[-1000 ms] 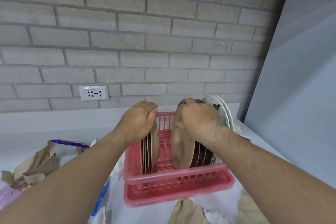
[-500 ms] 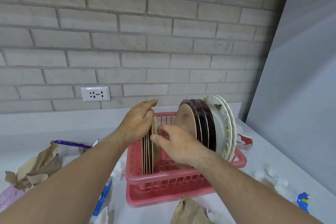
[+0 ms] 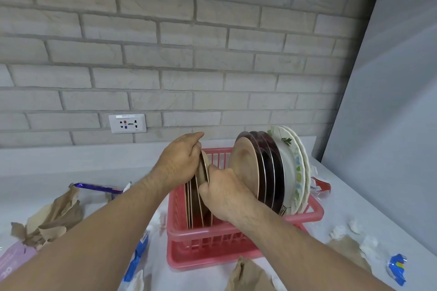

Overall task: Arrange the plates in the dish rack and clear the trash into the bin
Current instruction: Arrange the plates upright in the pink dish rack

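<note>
- Trash, left of the rack: crumpled brown paper [image 3: 54, 217], a purple wrapper [image 3: 99, 188] and a blue packet [image 3: 139, 253] lie on the counter [image 3: 354, 196]. All are untouched, and no bin is in view.
- Left hand [image 3: 181, 160]: its fingers are curled over the top rims of the small plates [image 3: 195, 205], the same hold as a second ago. It steadies the group.
- Small plates: they stand on edge in the left end of the dish rack [image 3: 212, 236], packed close and near upright. Their faces point left and right, and each disc runs front to back across the rack.
- Outer small plate [image 3: 204, 168]: the beige rightmost plate of the group, with its top tipped slightly to the right.
- Right hand [image 3: 224, 189]: a second ago it was on the large beige plate [image 3: 246, 168]. It has since crossed to the left and now pinches the edge of the outer small plate between thumb and fingers.
- Judgement: the large group appears settled, and the work now is seating or squaring up the small group.
- Large plates, right end of the rack: the beige plate, the dark plates [image 3: 272, 172] and the white floral plates [image 3: 293, 163] stand free of both hands. They stand on edge and lean to the right. The row runs along the rack's long axis, left to right.
- Trash, right and front: a red wrapper [image 3: 319, 184], tissue scraps [image 3: 340, 231], a blue wrapper [image 3: 397, 267] and brown paper [image 3: 248, 274] remain. The clearing step is not yet begun.
</note>
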The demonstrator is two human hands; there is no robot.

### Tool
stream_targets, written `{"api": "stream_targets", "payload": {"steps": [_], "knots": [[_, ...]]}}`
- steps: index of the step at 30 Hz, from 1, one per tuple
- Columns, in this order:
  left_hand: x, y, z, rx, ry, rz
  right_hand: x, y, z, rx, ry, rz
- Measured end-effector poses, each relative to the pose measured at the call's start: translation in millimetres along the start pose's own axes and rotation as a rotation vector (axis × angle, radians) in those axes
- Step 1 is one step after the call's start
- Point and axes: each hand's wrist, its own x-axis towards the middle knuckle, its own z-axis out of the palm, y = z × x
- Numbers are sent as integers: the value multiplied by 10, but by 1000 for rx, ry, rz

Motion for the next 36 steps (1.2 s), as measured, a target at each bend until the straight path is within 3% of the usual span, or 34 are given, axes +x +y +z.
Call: {"api": "stream_targets", "payload": {"steps": [8, 14, 18, 24, 28, 32, 36], "knots": [[9, -70, -64, 25, 17, 8, -66, -63, -239, -139, 32, -3], [17, -76, -51, 46, -13, 4, -3, -14, -737, -218, 224, 142], [23, -54, -28, 67, -33, 0, 52, 6, -808, -326, 179, 177], [25, -37, -33, 78, -59, -9, 52, 26, -606, -188, 94, 247], [29, -49, -44, 87, -65, -17, -19, 23, -478, -209, 63, 184], [25, -48, -53, 96, -67, -16, -50, -15, -443, -125, -24, 318], [26, -45, -50, 87, -65, -22, -55, 17, -441, -154, -32, 297]]}}
